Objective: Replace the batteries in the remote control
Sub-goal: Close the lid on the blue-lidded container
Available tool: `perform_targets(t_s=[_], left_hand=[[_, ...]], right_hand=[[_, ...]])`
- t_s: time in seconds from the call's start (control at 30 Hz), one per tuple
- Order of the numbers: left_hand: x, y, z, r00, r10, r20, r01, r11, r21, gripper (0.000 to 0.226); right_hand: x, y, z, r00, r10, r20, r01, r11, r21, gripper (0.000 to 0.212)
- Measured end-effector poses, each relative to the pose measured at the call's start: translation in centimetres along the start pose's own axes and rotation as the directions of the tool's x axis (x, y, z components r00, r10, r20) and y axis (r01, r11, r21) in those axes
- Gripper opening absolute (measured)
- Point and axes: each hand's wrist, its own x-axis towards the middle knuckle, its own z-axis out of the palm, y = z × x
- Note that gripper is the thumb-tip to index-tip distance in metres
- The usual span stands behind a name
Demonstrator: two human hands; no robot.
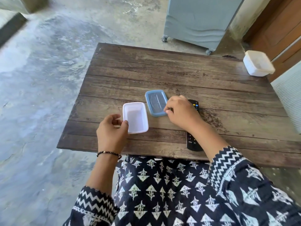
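A black remote control (193,142) lies lengthwise on the wooden table (179,75), partly hidden under my right forearm. An open white plastic box (136,118) sits left of it and looks empty. My left hand (110,132) holds the box's near left corner between thumb and fingers. The box's blue-rimmed clear lid (155,102) lies flat just behind and to the right. My right hand (180,111) hovers over the lid's right edge with fingertips pinched together at the rim; anything between them is too small to tell. No batteries show.
A second closed white container (258,63) stands at the table's far right corner. A grey wheeled cabinet (198,20) stands on the concrete floor behind the table. A wooden door (280,30) is at the right.
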Motion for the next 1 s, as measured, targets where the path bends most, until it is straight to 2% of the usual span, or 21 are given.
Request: perform_targets(t_s=[0.03,0.1,0.17,0.23,0.3,0.37,0.43,0.5,0.6,0.77,0.9,1.0], left_hand=[[-0.1,-0.1,0.0,1.0,-0.004,-0.006,0.004,1.0,0.0,0.031],[-0.3,-0.2,0.0,1.0,-0.009,-0.005,0.009,1.0,0.0,0.03],[-0.6,-0.3,0.1,1.0,-0.012,0.004,0.012,1.0,-0.009,0.03],[-0.6,-0.3,0.2,1.0,-0.021,0.012,0.021,0.999,-0.034,0.03],[-0.6,-0.3,0.3,0.999,-0.029,0.022,0.031,0.998,-0.058,0.03],[-0.6,-0.5,0.4,0.999,-0.037,0.04,0.041,0.994,-0.102,0.029],[-0.7,-0.7,0.5,0.997,-0.048,0.065,0.057,0.987,-0.149,0.029],[-0.9,-0.8,0.7,0.995,-0.038,0.091,0.052,0.986,-0.159,0.031],[-1.1,-0.8,1.1,0.993,-0.039,0.114,0.062,0.978,-0.198,0.041],[-1.2,-0.9,1.6,0.982,-0.057,0.181,0.105,0.958,-0.268,0.045],[-1.7,-0.5,1.3,0.952,-0.065,0.3,0.188,0.896,-0.402,0.046],[-1.7,-0.1,1.3,0.942,-0.067,0.33,0.224,0.857,-0.464,0.053]], right_hand=[[0.1,-0.3,-0.2,1.0,0.025,-0.01,-0.025,1.0,0.014,0.016],[0.6,-1.3,-0.1,0.996,0.085,-0.003,-0.085,0.996,0.012,0.04],[1.1,-2.6,0.3,0.987,0.157,0.044,-0.154,0.986,-0.062,0.065],[1.6,-3.6,1.0,0.975,0.208,0.079,-0.194,0.968,-0.158,0.076],[1.8,-4.0,1.5,0.97,0.23,0.074,-0.212,0.957,-0.198,0.078],[1.9,-4.0,1.4,0.965,0.255,0.062,-0.242,0.957,-0.16,0.076],[1.5,-3.8,0.7,0.953,0.296,0.065,-0.293,0.955,-0.046,0.075],[0.5,-3.8,-0.5,0.937,0.34,0.079,-0.348,0.927,0.138,0.072],[-1.8,-4.4,-1.7,0.946,0.299,0.123,-0.323,0.891,0.32,0.071],[-4.1,-6.5,-0.8,0.976,0.139,0.169,-0.171,0.966,0.195,0.074],[-4.1,-6.7,-0.6,0.984,0.091,0.154,-0.109,0.988,0.112,0.08],[-4.1,-7.1,-0.7,0.987,0.055,0.15,-0.066,0.996,0.068,0.076]])
